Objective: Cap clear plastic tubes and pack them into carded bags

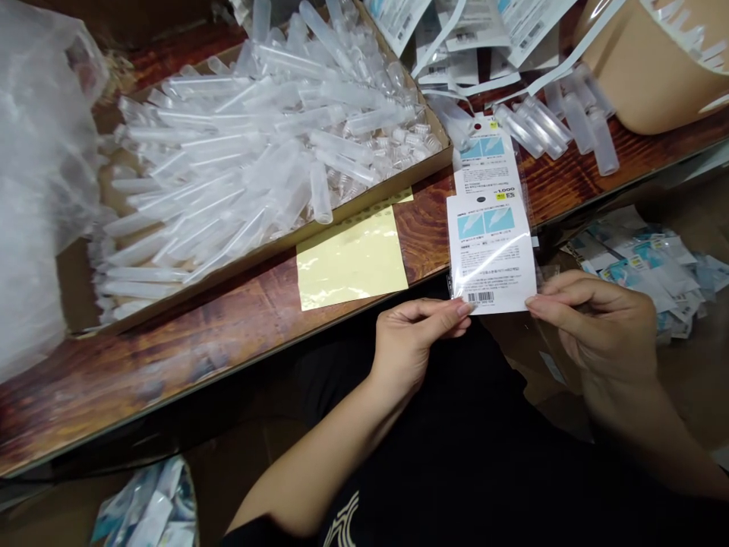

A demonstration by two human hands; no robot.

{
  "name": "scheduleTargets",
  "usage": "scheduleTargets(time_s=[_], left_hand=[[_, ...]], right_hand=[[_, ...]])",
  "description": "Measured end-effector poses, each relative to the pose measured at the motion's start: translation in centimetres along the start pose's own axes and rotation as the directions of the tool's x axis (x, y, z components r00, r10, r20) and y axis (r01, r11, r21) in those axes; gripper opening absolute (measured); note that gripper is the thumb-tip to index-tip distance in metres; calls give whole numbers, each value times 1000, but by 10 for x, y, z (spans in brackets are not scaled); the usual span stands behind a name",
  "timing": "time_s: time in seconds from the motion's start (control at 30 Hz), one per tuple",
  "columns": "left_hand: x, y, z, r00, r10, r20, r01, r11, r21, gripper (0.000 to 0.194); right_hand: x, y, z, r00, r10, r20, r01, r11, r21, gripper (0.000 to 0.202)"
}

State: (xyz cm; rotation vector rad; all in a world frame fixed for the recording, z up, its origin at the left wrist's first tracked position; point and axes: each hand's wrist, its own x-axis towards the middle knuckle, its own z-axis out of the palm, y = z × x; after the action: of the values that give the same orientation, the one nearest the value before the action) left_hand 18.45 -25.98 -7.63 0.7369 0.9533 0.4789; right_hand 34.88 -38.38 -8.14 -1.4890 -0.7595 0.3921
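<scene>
A white printed card in a clear plastic bag (493, 258) is stretched between my two hands, over the table's front edge. My left hand (418, 330) pinches its near left corner between thumb and fingers. At the near right corner, my right hand (601, 319) pinches the bag the same way. The card carries blue pictures, small print and a barcode. Beyond it and partly covered by it lies a second printed card (484, 156), on the table. Several clear plastic tubes (535, 125) lie just past the cards.
A shallow cardboard box (392, 186) heaped with clear tubes fills the table's left side. A yellow sheet (353, 262) lies before it. More printed cards (478, 23) and a tan container (638, 68) stand at the back right. Packed bags (643, 262) are piled lower right, others (151, 505) lower left.
</scene>
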Motion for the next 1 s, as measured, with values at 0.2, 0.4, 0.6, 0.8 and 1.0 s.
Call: scheduleTargets(time_s=[0.2,0.4,0.6,0.8,1.0], left_hand=[[-1,-1,4,1000,-17,3,18,999,-50,30],[0,-1,6,999,-22,-41,21,999,-35,34],[1,-2,6,997,-45,-55,43,998,-40,40],[0,-2,8,995,-90,-42,85,991,-106,43],[0,1,10,993,-111,-40,104,984,-144,45]], right_hand=[[1,-2,3,999,28,-38,-29,999,-20,19],[2,2,3,999,33,-33,-35,998,-59,18],[4,6,5,999,43,-23,-45,996,-82,20],[4,1,11,999,-17,-52,10,992,-122,27],[2,-6,3,735,-578,354,615,349,-707,45]])
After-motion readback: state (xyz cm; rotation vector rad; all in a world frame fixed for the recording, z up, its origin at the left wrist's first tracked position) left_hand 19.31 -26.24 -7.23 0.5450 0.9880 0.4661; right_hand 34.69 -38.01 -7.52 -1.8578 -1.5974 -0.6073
